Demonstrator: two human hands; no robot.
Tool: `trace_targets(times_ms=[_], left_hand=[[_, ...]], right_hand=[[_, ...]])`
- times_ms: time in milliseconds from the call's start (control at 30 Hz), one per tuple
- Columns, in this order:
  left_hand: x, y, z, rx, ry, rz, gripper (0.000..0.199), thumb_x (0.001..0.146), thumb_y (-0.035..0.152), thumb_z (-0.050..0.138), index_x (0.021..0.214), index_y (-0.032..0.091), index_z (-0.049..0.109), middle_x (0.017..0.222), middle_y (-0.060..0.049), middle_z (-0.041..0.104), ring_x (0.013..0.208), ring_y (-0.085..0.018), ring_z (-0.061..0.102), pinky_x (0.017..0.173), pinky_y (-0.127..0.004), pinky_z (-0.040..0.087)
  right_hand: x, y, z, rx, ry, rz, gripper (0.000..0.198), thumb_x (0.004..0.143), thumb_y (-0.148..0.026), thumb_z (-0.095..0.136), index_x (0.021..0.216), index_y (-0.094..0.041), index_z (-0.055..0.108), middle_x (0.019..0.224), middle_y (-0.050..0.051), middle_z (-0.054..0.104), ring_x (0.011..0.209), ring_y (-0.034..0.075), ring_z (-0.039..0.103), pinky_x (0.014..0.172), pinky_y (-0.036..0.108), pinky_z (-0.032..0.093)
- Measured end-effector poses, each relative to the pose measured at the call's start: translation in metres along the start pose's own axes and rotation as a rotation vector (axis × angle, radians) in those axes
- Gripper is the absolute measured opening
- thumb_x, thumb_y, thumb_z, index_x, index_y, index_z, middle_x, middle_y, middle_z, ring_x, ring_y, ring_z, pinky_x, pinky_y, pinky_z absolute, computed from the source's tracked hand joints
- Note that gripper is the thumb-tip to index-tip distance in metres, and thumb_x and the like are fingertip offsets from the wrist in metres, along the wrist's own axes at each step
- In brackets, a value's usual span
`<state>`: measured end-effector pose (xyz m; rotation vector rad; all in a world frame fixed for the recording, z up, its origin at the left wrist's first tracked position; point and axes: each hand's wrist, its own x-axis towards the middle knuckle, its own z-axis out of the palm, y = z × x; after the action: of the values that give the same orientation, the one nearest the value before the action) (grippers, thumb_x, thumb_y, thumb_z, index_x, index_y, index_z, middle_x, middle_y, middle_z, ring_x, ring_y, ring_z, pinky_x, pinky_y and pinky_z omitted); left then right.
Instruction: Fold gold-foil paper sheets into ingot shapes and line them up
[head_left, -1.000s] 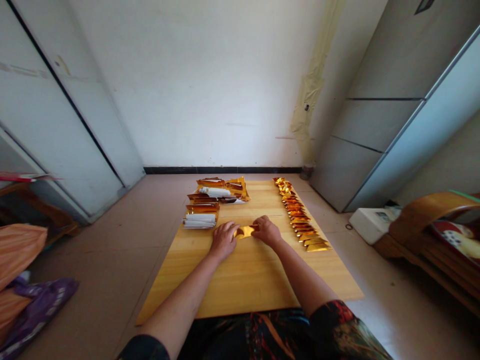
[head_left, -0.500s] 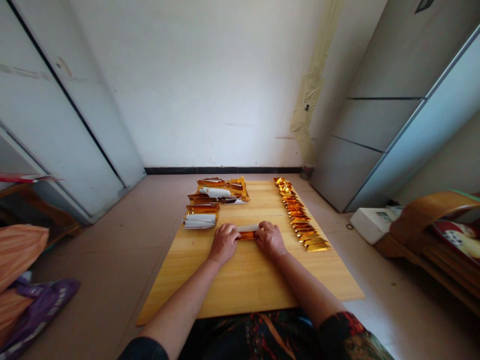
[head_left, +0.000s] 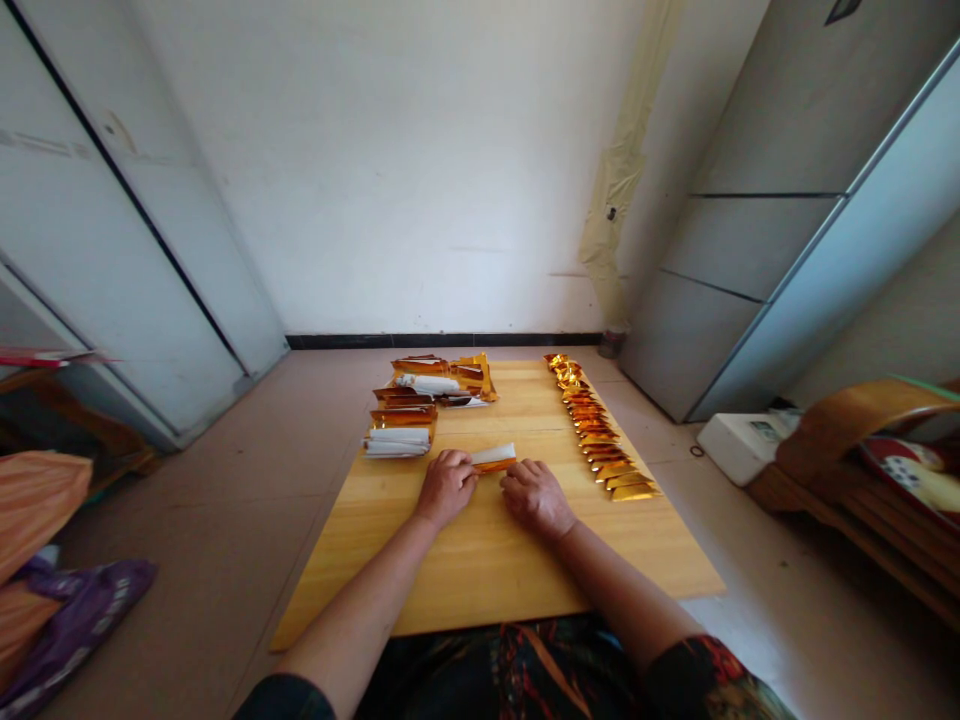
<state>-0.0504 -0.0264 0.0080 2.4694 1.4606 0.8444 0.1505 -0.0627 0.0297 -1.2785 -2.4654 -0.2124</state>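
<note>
My left hand (head_left: 448, 487) is closed on the left end of a folded sheet of gold foil paper (head_left: 495, 457), its white back facing up along the far side and its gold side nearer me. Just below the right end of the sheet is my right hand (head_left: 536, 497), with fingers curled and pressed together; anything inside them is hidden. Both wrists lie low over the wooden board (head_left: 450, 590). To the left lies a stack of white-backed gold sheets (head_left: 397, 441). Along the right runs a row of folded gold foil pieces (head_left: 600, 432).
More gold foil sheets (head_left: 431, 368) and a white roll-like bundle (head_left: 427, 384) lie at the board's far left. Beyond are a wall and a grey fridge (head_left: 757, 240). A white box (head_left: 739, 445) and wooden seat stand right; orange and purple bags (head_left: 82, 610) lie left.
My right hand has come off the right end of the sheet and moved slightly down toward me. The sheet now tilts up to the right, with my left hand still on it.
</note>
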Motion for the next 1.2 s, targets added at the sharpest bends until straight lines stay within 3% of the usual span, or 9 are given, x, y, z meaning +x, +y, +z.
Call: trace_targets(times_ms=[167, 267, 567, 767, 967, 1200], left_hand=[[0.000, 0.000, 0.000, -0.007, -0.011, -0.009, 0.020, 0.079, 0.016, 0.055, 0.083, 0.022, 0.073, 0.097, -0.005, 0.064, 0.097, -0.020, 0.054, 0.089, -0.036, 0.043], [0.000, 0.000, 0.000, -0.002, -0.016, -0.005, 0.020, 0.079, 0.016, 0.055, 0.084, 0.023, 0.073, 0.096, -0.005, 0.064, 0.097, -0.020, 0.054, 0.089, -0.036, 0.043], [-0.001, 0.000, 0.000, 0.028, -0.026, 0.003, 0.019, 0.078, 0.017, 0.057, 0.087, 0.023, 0.073, 0.097, -0.006, 0.063, 0.097, -0.020, 0.053, 0.088, -0.035, 0.043], [-0.002, 0.002, -0.002, 0.039, -0.019, -0.030, 0.021, 0.078, 0.017, 0.056, 0.086, 0.025, 0.073, 0.099, -0.005, 0.064, 0.100, -0.021, 0.053, 0.090, -0.037, 0.042], [-0.002, 0.007, -0.006, 0.031, -0.001, -0.071, 0.018, 0.081, 0.028, 0.056, 0.086, 0.025, 0.073, 0.098, -0.004, 0.064, 0.099, -0.021, 0.053, 0.091, -0.036, 0.040], [0.000, 0.005, -0.006, 0.030, 0.021, -0.141, 0.022, 0.084, 0.028, 0.052, 0.079, 0.023, 0.073, 0.095, -0.004, 0.064, 0.094, -0.019, 0.055, 0.087, -0.033, 0.041]], right_hand=[[0.007, -0.003, 0.002, 0.025, 0.026, 0.059, 0.023, 0.087, -0.017, 0.047, 0.104, -0.020, 0.062, 0.101, 0.007, 0.061, 0.092, 0.020, 0.047, 0.078, 0.030, 0.033], [0.013, -0.002, -0.001, -0.010, 0.020, 0.098, 0.019, 0.087, -0.019, 0.048, 0.099, -0.020, 0.063, 0.100, 0.008, 0.060, 0.091, 0.021, 0.046, 0.078, 0.032, 0.032], [0.016, -0.006, 0.010, -0.052, 0.003, -0.001, 0.018, 0.093, -0.026, 0.045, 0.096, -0.022, 0.063, 0.092, 0.007, 0.062, 0.090, 0.020, 0.048, 0.076, 0.032, 0.029], [0.017, 0.001, 0.014, 0.054, -0.062, 0.180, 0.018, 0.090, -0.023, 0.050, 0.086, -0.023, 0.067, 0.089, 0.005, 0.065, 0.085, 0.017, 0.053, 0.073, 0.028, 0.031], [0.020, 0.022, 0.011, 0.307, -0.083, 0.212, 0.017, 0.088, -0.023, 0.053, 0.086, -0.024, 0.070, 0.094, 0.002, 0.069, 0.088, 0.015, 0.056, 0.077, 0.024, 0.035], [0.024, 0.027, 0.009, 0.320, -0.101, 0.326, 0.017, 0.088, -0.025, 0.052, 0.086, -0.024, 0.069, 0.092, 0.001, 0.068, 0.090, 0.016, 0.054, 0.079, 0.026, 0.033]])
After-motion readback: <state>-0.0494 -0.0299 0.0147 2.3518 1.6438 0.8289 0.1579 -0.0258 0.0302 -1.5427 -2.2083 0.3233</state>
